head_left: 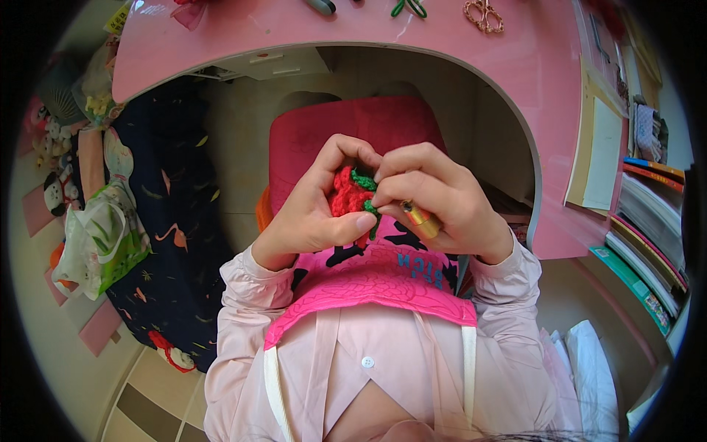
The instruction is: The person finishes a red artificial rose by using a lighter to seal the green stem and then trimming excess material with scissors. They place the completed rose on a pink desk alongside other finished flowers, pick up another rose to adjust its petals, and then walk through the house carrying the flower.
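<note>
My left hand (303, 210) is closed around a small red crochet piece (343, 197), its thumb pressing the near side. Green crocheted parts (364, 181) show along the piece's right edge. The fingertips of my right hand (453, 193) pinch at that green edge. Tucked under the right fingers is a shiny gold cylinder (420, 219), one end pointing toward the crochet piece; its exact kind cannot be made out. Both hands meet at the fingertips above my pink apron (368, 283). The inner side of the crochet piece is hidden by the fingers.
A pink curved desk (508, 62) arches ahead, bearing gold scissors (484, 16) and green yarn (409, 8). A red seat (294, 140) lies beyond my hands. To the left is dark patterned cloth (173, 199) with a plastic bag (103, 236); folders (641, 265) stand at right.
</note>
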Demonstrator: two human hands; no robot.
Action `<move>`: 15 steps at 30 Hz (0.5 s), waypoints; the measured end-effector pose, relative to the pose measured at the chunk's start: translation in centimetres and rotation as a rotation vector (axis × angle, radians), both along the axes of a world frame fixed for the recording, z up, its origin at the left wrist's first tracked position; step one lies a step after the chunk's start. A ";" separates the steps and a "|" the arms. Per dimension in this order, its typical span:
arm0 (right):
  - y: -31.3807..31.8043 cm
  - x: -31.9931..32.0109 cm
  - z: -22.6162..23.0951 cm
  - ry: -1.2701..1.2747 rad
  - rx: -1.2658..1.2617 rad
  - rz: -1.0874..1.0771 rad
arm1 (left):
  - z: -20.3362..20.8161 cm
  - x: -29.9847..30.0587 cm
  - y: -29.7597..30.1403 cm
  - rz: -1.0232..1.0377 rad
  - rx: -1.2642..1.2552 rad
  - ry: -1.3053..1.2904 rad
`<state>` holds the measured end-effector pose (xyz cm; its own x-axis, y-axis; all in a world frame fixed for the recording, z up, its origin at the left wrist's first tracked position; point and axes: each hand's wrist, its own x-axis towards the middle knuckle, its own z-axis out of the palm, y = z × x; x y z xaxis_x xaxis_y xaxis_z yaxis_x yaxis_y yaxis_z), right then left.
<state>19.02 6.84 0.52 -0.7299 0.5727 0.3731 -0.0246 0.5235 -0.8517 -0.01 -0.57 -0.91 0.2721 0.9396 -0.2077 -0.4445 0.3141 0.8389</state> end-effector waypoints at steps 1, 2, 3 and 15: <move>0.0 0.0 0.6 0.001 -0.046 -0.046 | -0.4 0.0 -0.2 -0.001 0.019 -0.009; 0.0 0.1 1.5 0.000 -0.091 -0.091 | -0.6 0.0 -0.2 -0.002 0.038 -0.021; 0.0 0.4 1.5 0.003 -0.116 -0.100 | -0.5 0.0 -0.1 0.006 0.064 -0.002; 0.1 0.1 1.3 -0.077 0.104 0.057 | 0.3 0.1 -0.1 -0.025 0.076 0.058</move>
